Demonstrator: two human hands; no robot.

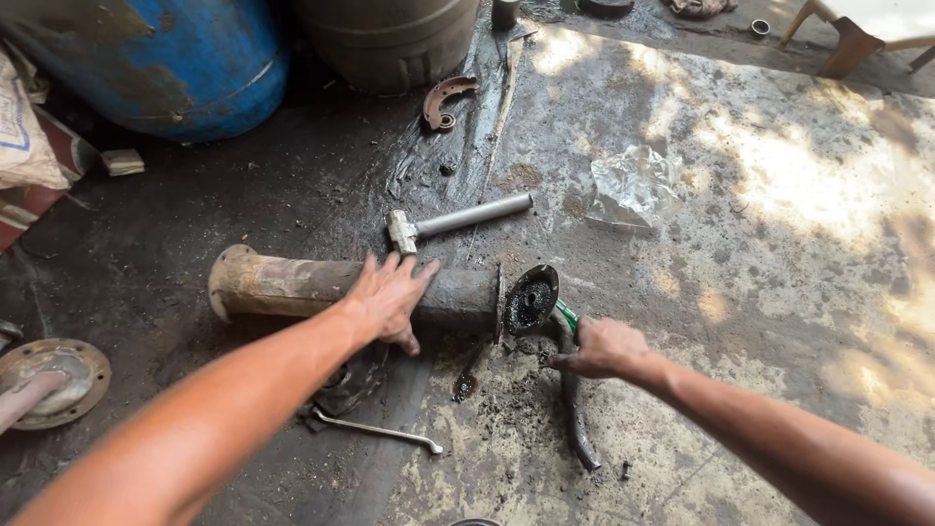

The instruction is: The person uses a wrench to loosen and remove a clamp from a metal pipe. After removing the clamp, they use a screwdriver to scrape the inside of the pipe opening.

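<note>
- The left hand (pixel 390 297) lies flat, fingers spread and released, pressing on the rusty flanged tube (pixel 351 285) that lies on the oily floor (pixel 779 292); nothing is gripped, so the round tube could roll out from under the palm.
- The right hand (pixel 606 348) is clenched around a green-handled tool (pixel 566 317), its tip at the tube's greasy open end (pixel 531 299), just beyond the knuckles. Grease could make the tip slip and skid.
- A hammer (pixel 458 220) lies just past the left fingertips, a thin bent rod (pixel 375 429) near the wrist; a rolling tube could knock either.
- A curved dark bar (pixel 573 409) lies under the right wrist, easy to snag.
</note>
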